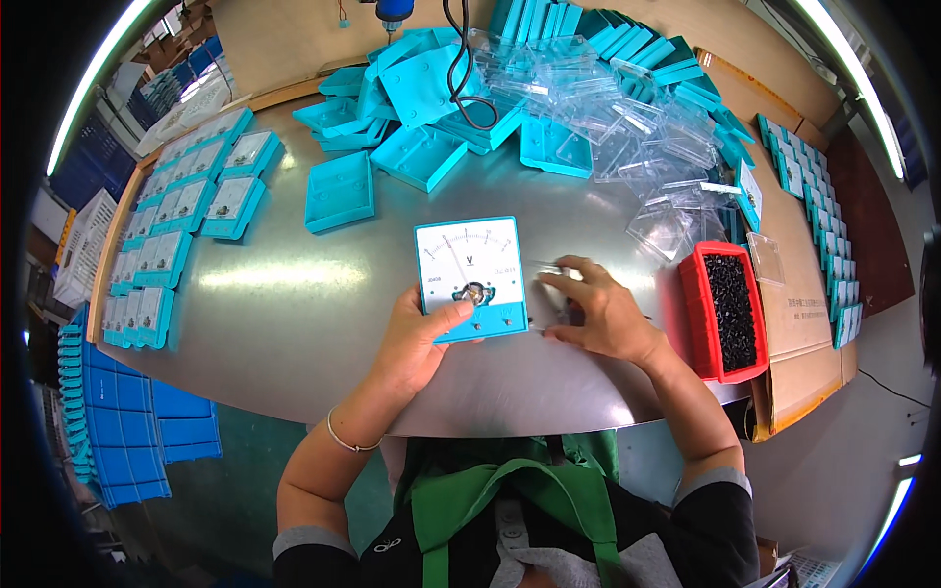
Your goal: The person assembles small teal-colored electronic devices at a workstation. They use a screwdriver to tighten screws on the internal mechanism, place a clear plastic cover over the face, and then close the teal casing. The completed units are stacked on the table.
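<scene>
My left hand [410,341] grips a panel voltmeter [470,257] over the middle of the metal table. The meter has a turquoise case, a white dial with a needle, and an exposed brass-coloured movement low on its face. My left thumb lies across the front near that movement, with the other fingers hidden behind the case. Just right of the meter, my right hand [613,316] is closed by its fingertips on a clear plastic cover [551,302]. This cover is see-through and slightly blurred, so its outline is hard to follow.
Turquoise empty cases [421,157] and a heap of clear covers [627,127] fill the far side. A red bin [698,314] of small black parts stands at right. Rows of meters lie at left [157,240] and far right [818,216]. A blue screwdriver [394,10] hangs above.
</scene>
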Tool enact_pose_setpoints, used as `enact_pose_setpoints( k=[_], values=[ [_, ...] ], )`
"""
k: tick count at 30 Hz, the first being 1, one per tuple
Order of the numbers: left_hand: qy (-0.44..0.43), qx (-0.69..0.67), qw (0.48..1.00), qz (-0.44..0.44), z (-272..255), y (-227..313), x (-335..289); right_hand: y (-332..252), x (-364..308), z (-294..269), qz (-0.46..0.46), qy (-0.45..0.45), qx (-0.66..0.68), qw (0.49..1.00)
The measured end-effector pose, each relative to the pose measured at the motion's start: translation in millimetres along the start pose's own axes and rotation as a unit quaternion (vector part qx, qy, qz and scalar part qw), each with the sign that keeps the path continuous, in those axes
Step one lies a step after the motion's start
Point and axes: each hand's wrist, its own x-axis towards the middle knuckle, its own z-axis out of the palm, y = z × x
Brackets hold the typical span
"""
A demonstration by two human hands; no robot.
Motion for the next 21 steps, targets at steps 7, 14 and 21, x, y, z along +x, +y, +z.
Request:
enact_pose_setpoints(
  k=[7, 14, 21],
  values=[
    [-0.038, -0.063, 0.995, -0.068, 3.4, -9.0, -4.7, -19.3, -2.8, -24.5, 0.049, 0.062, 0.223, 0.972],
    [-0.096, -0.179, 0.970, -0.131, 2.0, -18.9, -2.2, -34.1, 10.9, -14.2, 0.018, 0.004, 0.198, 0.980],
    [-0.140, -0.222, 0.956, -0.130, -6.2, -24.4, -5.3, -34.8, 10.2, -12.6, 0.034, -0.040, 0.216, 0.975]
  ],
)
